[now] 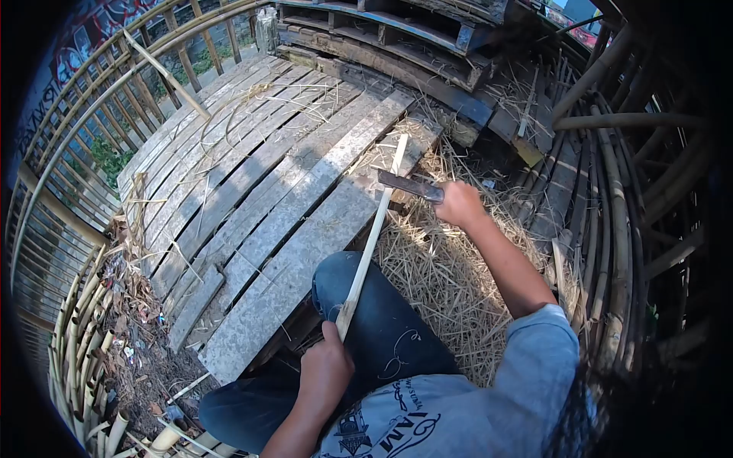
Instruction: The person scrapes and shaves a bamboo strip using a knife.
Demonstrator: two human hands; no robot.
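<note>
My left hand [326, 368] is closed round the near end of a long, pale bamboo strip [372, 237]. The strip slants up and away across my bent knee, its far end over the edge of the slatted wooden platform [267, 221]. My right hand [460, 204] grips the handle of a machete [409, 185] with a dark, broad blade. The blade points left and lies across the strip near its far end, seemingly touching it. The handle itself is mostly hidden in my fist.
Thin shavings [435, 267] cover the ground right of my knee. Stacked pallets [382, 38] stand at the back. Bamboo poles [611, 229] lie along the right side. A bamboo fence [69, 122] curves round the left, with cut bamboo [76, 359] below it. A loose board [196, 305] rests on the platform.
</note>
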